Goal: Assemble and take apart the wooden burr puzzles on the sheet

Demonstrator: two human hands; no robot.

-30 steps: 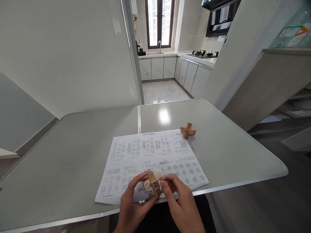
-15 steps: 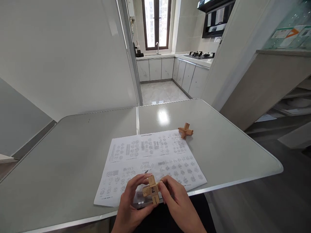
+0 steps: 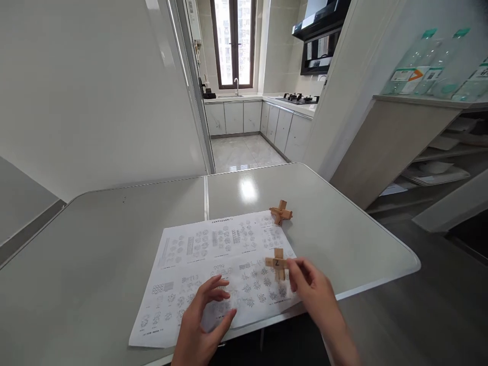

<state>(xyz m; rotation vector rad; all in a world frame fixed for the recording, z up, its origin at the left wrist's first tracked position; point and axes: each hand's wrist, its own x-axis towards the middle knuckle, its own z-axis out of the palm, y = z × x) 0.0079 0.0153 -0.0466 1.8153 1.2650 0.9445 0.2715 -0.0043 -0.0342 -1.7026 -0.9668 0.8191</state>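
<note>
We find the light wooden interlocking puzzle [image 3: 278, 263], cross-shaped, right of centre in the lower half of the frame, over the right part of the printed instruction sheet [image 3: 206, 269]. A dark character, apparently a 2, marks its middle. The right hand [image 3: 314, 290] grips the end of its right arm between thumb and fingers; we cannot tell whether the puzzle touches the paper. The left hand [image 3: 204, 317], at lower centre, is open and holds nothing — its fingers are curved and its thumb stands apart, over the sheet's lower part.

We note a darker wooden puzzle [image 3: 281, 213], also cross-shaped, at the sheet's upper right corner. Sheet and darker puzzle rest on the pale, glossy table [image 3: 343, 244].

Beyond the table, we record a window [image 3: 234, 46], a faucet [image 3: 237, 87] and a gas stove [image 3: 299, 98] at upper centre. Clear plastic bottles [image 3: 412, 71] with green caps stand on a shelf unit [image 3: 404, 132] — upper right of the frame.
</note>
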